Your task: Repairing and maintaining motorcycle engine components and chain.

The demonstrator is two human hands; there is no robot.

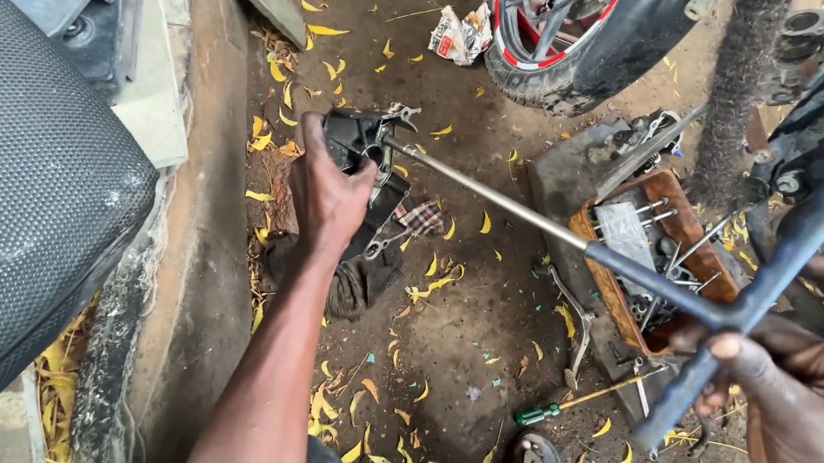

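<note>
The fingers (337, 137) of the left hand (327, 196) are curled tight round a black metal engine part (363, 154), holding it up off the dirt ground (464, 323) near the middle of the view, with the thumb pressed against its near side. The right hand (796, 380), low in the right corner, has its fingers wrapped closed about the dark cross handle of a long T-handle wrench (621, 272). The wrench's silver shaft runs up and leftward from that handle, and its tip is seated in the top of the part, just beside a bright metal bracket there.

Under the part lies a dark rag (363, 276) with a scrap of checked cloth (423, 217) beside it. Yellow leaves (326, 29) are strewn across the ground. To the right stands a rusty brown tray (688, 212) full of sockets, spanners and bolts. A green-handled screwdriver (581, 401) lies on the dirt below the wrench, near a bare metal lever. At the top right is a motorcycle wheel (552, 27) with a red-striped rim, and crumpled paper (461, 33) rests just beside its tyre. A black textured seat (33, 176) fills the left edge
</note>
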